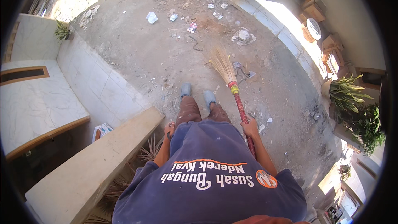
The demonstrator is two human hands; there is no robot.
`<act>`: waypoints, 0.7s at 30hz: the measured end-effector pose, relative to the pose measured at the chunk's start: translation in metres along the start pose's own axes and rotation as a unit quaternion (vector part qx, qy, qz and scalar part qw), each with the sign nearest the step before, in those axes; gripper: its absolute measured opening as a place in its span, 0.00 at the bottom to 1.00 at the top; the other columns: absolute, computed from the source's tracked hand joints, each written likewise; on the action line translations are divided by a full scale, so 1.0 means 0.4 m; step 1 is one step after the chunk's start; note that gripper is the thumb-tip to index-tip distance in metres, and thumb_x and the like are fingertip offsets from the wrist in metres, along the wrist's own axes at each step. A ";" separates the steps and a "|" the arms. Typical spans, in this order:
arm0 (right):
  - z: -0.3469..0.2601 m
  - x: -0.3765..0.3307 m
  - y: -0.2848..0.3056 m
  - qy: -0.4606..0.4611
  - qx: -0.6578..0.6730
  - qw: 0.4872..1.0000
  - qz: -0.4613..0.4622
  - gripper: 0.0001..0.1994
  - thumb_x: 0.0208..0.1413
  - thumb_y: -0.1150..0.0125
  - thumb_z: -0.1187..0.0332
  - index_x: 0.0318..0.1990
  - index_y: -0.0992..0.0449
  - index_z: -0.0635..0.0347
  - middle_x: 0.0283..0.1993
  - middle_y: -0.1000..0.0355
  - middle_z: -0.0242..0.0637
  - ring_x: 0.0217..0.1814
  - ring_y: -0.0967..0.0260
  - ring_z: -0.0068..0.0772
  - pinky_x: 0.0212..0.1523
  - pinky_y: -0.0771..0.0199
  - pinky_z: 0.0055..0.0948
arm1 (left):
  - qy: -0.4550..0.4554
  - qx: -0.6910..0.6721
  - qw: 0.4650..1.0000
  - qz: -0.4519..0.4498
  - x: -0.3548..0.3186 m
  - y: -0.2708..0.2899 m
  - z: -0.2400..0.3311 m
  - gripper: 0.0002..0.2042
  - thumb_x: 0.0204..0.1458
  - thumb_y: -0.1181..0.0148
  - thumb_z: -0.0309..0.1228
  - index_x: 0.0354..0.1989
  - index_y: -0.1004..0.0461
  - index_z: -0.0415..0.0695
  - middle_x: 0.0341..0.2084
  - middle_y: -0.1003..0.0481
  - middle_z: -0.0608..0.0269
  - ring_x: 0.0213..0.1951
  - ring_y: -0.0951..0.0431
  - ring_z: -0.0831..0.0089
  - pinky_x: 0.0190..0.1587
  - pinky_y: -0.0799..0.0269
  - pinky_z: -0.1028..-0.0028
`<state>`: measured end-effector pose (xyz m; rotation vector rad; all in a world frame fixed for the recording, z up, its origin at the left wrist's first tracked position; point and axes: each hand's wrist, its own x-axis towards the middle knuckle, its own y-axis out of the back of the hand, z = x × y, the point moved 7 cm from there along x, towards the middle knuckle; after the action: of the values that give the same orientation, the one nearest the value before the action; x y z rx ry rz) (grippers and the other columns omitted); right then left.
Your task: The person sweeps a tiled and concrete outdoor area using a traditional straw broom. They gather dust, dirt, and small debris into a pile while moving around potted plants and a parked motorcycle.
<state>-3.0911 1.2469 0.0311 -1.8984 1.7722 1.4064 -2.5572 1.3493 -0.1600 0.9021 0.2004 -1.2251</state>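
My right hand point(249, 127) is wrapped round the red handle of a stick broom point(234, 88). The broom slants away from my side, and its straw-coloured bristles fan out on the dirt ground, beside small scraps and twigs. Low at my left side hangs my left hand point(170, 128), fingers curled in. Whatever it may hold is too small to make out. Between the hands are my dark blue shirt, brown trousers and grey-blue shoes point(185, 90).
Paper and plastic scraps point(152, 17) and a crumpled pale bundle point(244, 37) litter the ground ahead. A low concrete wall point(99, 161) runs close on my left, with spiky plants behind it. Potted plants point(346, 93) line the right, and a tiled ledge point(99, 74) the left.
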 end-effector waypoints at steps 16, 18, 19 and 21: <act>0.466 -0.135 -0.468 -0.347 0.133 0.884 0.283 0.13 0.44 0.45 0.71 0.38 0.29 0.68 0.24 0.26 0.51 0.20 0.25 0.44 0.25 0.23 0.41 | -0.020 0.219 0.944 -0.247 0.531 0.179 0.646 0.16 0.59 0.49 0.38 0.52 0.30 0.42 0.32 0.26 0.61 0.26 0.25 0.75 0.21 0.31 0.77; 0.337 -0.078 -0.517 -0.291 0.096 0.914 0.268 0.17 0.44 0.44 0.70 0.43 0.30 0.69 0.29 0.25 0.55 0.28 0.23 0.50 0.32 0.22 0.42 | -0.028 0.230 0.936 -0.263 0.562 0.169 0.687 0.18 0.60 0.50 0.40 0.55 0.32 0.46 0.37 0.27 0.61 0.31 0.25 0.74 0.28 0.29 0.73; 0.242 -0.063 -0.520 -0.244 0.093 0.937 0.231 0.20 0.44 0.44 0.69 0.46 0.30 0.69 0.31 0.26 0.57 0.32 0.24 0.53 0.35 0.23 0.42 | -0.029 0.237 0.934 -0.267 0.574 0.173 0.698 0.18 0.61 0.51 0.40 0.57 0.33 0.47 0.39 0.27 0.61 0.34 0.25 0.73 0.31 0.28 0.71; 0.097 -0.109 -0.522 -0.188 0.102 0.957 0.195 0.24 0.44 0.42 0.68 0.51 0.32 0.68 0.37 0.26 0.59 0.41 0.26 0.57 0.42 0.25 0.43 | -0.050 0.260 0.917 -0.297 0.552 0.139 0.725 0.18 0.61 0.51 0.39 0.56 0.32 0.47 0.39 0.27 0.61 0.33 0.25 0.73 0.31 0.27 0.71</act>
<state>-2.9250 1.3588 -0.0513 -1.1271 2.0603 1.5057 -2.5207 0.9929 -0.0730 1.2854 0.0634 -1.9436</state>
